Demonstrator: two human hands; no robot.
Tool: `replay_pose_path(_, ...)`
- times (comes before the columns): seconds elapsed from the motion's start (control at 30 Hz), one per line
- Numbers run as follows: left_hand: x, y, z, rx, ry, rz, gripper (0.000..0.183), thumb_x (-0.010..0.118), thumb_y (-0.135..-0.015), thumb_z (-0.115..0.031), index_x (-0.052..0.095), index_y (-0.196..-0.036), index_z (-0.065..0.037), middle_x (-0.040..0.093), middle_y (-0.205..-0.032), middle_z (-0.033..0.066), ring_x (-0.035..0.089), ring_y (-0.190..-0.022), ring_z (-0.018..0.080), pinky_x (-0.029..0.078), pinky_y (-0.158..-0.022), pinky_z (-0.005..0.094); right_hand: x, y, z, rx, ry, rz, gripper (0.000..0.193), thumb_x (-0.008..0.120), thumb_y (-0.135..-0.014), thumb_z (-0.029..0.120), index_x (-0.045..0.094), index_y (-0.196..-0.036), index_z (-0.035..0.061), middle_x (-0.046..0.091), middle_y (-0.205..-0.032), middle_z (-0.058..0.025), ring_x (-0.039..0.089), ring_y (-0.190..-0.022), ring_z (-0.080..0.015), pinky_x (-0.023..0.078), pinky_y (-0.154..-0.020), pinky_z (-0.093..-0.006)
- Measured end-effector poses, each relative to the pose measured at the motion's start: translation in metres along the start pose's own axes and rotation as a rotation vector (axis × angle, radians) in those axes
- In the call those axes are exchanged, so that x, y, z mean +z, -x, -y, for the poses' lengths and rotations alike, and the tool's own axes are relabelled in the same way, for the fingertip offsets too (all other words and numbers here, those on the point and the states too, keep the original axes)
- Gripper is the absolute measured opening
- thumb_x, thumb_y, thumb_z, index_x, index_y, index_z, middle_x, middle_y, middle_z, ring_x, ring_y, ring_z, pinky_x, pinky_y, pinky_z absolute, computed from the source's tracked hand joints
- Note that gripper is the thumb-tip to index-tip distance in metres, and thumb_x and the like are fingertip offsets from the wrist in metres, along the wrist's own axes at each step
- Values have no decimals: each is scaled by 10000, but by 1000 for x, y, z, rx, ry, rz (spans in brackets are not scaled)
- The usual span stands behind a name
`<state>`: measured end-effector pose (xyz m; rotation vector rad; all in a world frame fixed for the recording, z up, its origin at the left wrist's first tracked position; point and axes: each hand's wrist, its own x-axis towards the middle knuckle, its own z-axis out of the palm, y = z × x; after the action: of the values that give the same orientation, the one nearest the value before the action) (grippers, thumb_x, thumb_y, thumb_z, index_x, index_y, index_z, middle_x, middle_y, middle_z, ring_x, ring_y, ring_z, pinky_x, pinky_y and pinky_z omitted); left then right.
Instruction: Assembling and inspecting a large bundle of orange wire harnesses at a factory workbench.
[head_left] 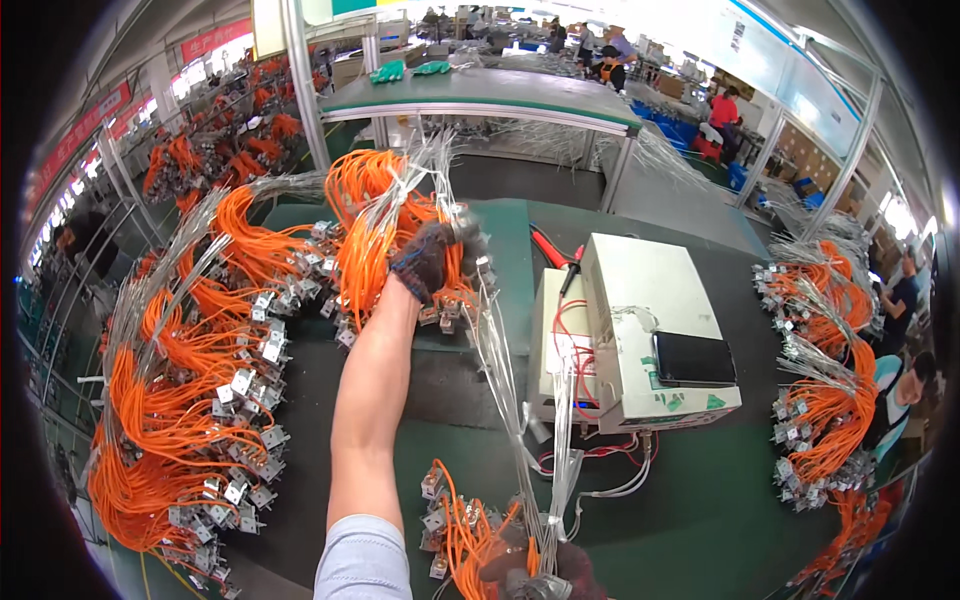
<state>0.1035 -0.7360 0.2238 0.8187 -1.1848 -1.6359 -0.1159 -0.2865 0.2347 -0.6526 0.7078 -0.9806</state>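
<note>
My left hand (425, 262), in a dark work glove, reaches forward and is closed at a bundle of orange cables (360, 260) with pale stripped-looking wire ends and small metal connectors. Its fingertips are blurred and partly hidden by the cables. Close to me, my right hand (560, 572), gloved too and cut off by the lower edge, is closed around a second bundle of orange cables (470, 540). Long pale wires (500, 360) run from near the left hand down to the right one. Connectors hang at the left side of the near bundle.
A cream metal instrument box (650, 320) with a black phone (695, 358) on top stands right of centre, beside red leads (545, 247). Cable bundles line the left (190, 390) and right (825, 380) sides. Green gloves (388, 72) lie on a raised shelf (480, 95). People work beyond.
</note>
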Motion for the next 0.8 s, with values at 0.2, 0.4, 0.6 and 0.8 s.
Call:
replay_pose_path(0.2,9,113,-8,-145,-249,-242,252,769,-987,-346,630,-933,-144,523,-644,-59,481,-458,75,340,-393,275,8,8,-2,12,-80,60,735,785,-974,252,447,-1591,41,736,-1097,-87,700,-874,-150,585,-798,-313)
replay_pose_path(0.4,68,251,-44,-157,-258,-13,252,778,-972,-316,670,-1059,-105,584,-699,-35,501,-474,68,353,-400,235,7,44,21,-94,-161,-56,697,742,-985,331,447,-1552,49,725,-1093,-154,711,-881,-206,595,-784,-340)
replay_pose_path(0.6,98,346,-44,-462,-84,-128,313,782,-959,-355,687,-1083,-84,566,-675,-25,497,-498,75,388,-445,258,12,91,29,-36,-76,-2,673,698,-997,410,448,-1512,57,713,-1089,-220,723,-887,-261,605,-771,-368)
replay_pose_path(0.8,160,406,-29,-409,-310,51,393,763,-967,-358,692,-1218,-64,661,-837,16,561,-584,101,470,-518,291,7,142,51,-100,-137,-96,656,526,-1032,549,469,-1453,50,698,-963,-256,679,-750,-302,561,-648,-391)
